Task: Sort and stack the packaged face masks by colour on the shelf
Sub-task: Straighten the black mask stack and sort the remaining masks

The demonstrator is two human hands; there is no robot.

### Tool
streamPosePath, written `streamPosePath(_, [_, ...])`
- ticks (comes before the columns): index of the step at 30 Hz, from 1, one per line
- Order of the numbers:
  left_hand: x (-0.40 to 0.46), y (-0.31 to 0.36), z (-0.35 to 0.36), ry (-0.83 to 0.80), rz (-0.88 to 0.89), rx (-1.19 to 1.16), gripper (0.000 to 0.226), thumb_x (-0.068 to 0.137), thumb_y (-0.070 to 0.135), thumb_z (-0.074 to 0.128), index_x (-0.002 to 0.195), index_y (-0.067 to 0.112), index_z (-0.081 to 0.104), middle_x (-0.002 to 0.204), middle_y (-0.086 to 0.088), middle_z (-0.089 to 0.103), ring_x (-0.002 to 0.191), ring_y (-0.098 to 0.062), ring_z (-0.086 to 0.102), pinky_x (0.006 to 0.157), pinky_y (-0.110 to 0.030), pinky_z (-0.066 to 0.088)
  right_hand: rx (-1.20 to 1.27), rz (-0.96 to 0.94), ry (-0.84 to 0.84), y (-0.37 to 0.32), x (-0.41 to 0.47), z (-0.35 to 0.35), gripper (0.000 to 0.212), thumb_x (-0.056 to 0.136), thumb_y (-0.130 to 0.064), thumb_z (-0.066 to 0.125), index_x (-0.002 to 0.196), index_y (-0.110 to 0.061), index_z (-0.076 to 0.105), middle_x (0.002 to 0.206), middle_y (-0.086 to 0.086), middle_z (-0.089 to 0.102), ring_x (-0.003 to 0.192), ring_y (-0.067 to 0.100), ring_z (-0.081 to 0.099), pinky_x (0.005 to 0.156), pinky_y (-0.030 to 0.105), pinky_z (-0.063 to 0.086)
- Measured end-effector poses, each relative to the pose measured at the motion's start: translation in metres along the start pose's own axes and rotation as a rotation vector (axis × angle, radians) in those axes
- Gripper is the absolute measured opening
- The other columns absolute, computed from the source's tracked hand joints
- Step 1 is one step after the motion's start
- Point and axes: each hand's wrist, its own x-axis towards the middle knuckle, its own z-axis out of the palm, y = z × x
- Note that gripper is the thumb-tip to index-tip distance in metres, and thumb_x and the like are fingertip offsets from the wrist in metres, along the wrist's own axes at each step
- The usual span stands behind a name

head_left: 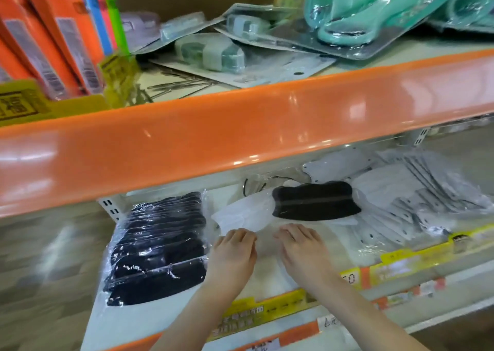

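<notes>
On the lower shelf (267, 286) a row of packaged black masks (157, 246) lies at the left. A packaged white mask (242, 215) lies in the middle, and my left hand (232, 251) pinches its near edge. My right hand (302, 249) rests beside it with fingers curled on clear wrapping; whether it grips is unclear. A single black mask (315, 203) sits just beyond my right hand, on white masks. A loose heap of packaged white masks (417, 203) fills the right side.
The orange front lip of the upper shelf (240, 136) overhangs the lower shelf closely. The upper shelf holds orange packets (48, 43), blister packs (213, 51) and teal items (361, 10). Yellow price strips (267, 310) line the lower shelf's front edge.
</notes>
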Motion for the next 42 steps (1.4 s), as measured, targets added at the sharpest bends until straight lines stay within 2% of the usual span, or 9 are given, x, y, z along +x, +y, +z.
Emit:
streamPosePath(4, [0.025,0.029,0.013,-0.040,0.039,0.023,0.030,0.073,0.027,0.039,0.078,0.024,0.068,0.080,0.011,0.066,0.073,-0.012,0.065,0.059,-0.022,0.049,-0.009,0.064,0.031,0.038,-0.001,-0.002,0.037,0.053,-0.009,0.080,0.089,-0.014,0.071,0.095,0.002,0.066,0.083,0.023,0.066,0.071,0.034,0.053])
streamPosePath(7, [0.042,0.050,0.023,-0.046,0.066,0.026,0.015,0.070,0.019,0.062,0.084,0.021,0.068,0.086,0.007,0.067,0.079,-0.015,0.066,0.061,-0.024,0.051,-0.015,0.072,0.089,0.065,-0.001,-0.008,0.029,0.063,-0.011,0.069,0.091,-0.015,0.071,0.096,0.003,0.066,0.085,0.023,0.066,0.072,0.034,0.052])
streamPosePath(12, [0.064,0.082,0.033,-0.155,-0.002,0.061,0.048,0.051,0.019,0.087,0.096,0.017,0.069,0.101,-0.002,0.068,0.095,-0.022,0.067,0.070,-0.031,0.055,-0.037,0.136,0.075,0.098,-0.002,-0.013,0.038,0.060,-0.007,0.079,0.097,-0.008,0.071,0.106,0.012,0.065,0.095,0.031,0.066,0.074,0.041,0.055])
streamPosePath(18, [0.071,0.098,0.050,-0.221,-0.077,0.064,0.049,0.096,0.018,0.046,0.143,0.010,0.037,0.152,-0.013,0.033,0.142,-0.029,0.025,0.113,-0.041,0.023,-0.072,0.230,-0.032,0.114,-0.009,-0.002,0.052,0.060,-0.016,0.084,0.108,-0.001,0.066,0.114,0.021,0.063,0.105,0.038,0.062,0.085,0.048,0.052])
streamPosePath(23, [0.068,0.094,0.059,-0.216,-0.067,0.116,0.044,0.098,0.024,0.044,0.140,0.017,0.039,0.147,-0.005,0.038,0.138,-0.024,0.030,0.109,-0.036,0.026,-0.109,0.222,0.004,0.112,-0.009,-0.007,0.038,0.063,-0.019,0.081,0.095,-0.004,0.068,0.091,0.014,0.065,0.085,0.031,0.065,0.072,0.042,0.056])
streamPosePath(26, [0.068,0.090,0.058,-0.135,-0.037,0.083,0.033,0.079,0.023,0.073,0.111,0.018,0.064,0.111,-0.001,0.065,0.105,-0.024,0.061,0.081,-0.037,0.049,-0.124,0.226,0.039,0.111,-0.012,-0.008,0.030,0.067,-0.022,0.077,0.090,-0.007,0.067,0.087,0.011,0.062,0.079,0.029,0.061,0.067,0.041,0.054])
streamPosePath(29, [0.067,0.086,0.059,-0.096,-0.028,0.104,0.036,0.056,0.025,0.088,0.087,0.023,0.070,0.084,0.007,0.066,0.078,-0.019,0.066,0.058,-0.030,0.051,-0.136,0.211,0.049,0.111,-0.013,-0.007,0.027,0.068,-0.024,0.077,0.088,-0.010,0.066,0.084,0.008,0.058,0.076,0.028,0.057,0.066,0.040,0.050])
streamPosePath(37, [0.062,0.086,0.054,-0.061,-0.033,0.077,0.027,0.075,0.025,0.077,0.101,0.025,0.068,0.093,0.004,0.061,0.088,-0.021,0.059,0.071,-0.031,0.046,-0.129,0.157,0.081,0.112,-0.015,-0.010,0.007,0.081,-0.018,0.066,0.077,-0.014,0.063,0.076,0.003,0.054,0.068,0.023,0.054,0.064,0.037,0.046])
streamPosePath(42, [0.070,0.087,0.047,-0.045,-0.022,-0.050,0.023,0.095,0.031,0.054,0.114,0.026,0.065,0.105,0.003,0.060,0.104,-0.020,0.053,0.081,-0.031,0.039,-0.071,0.175,0.117,0.107,-0.014,-0.019,0.028,0.090,-0.025,0.039,0.078,-0.013,0.061,0.077,0.002,0.054,0.069,0.023,0.054,0.066,0.036,0.046])
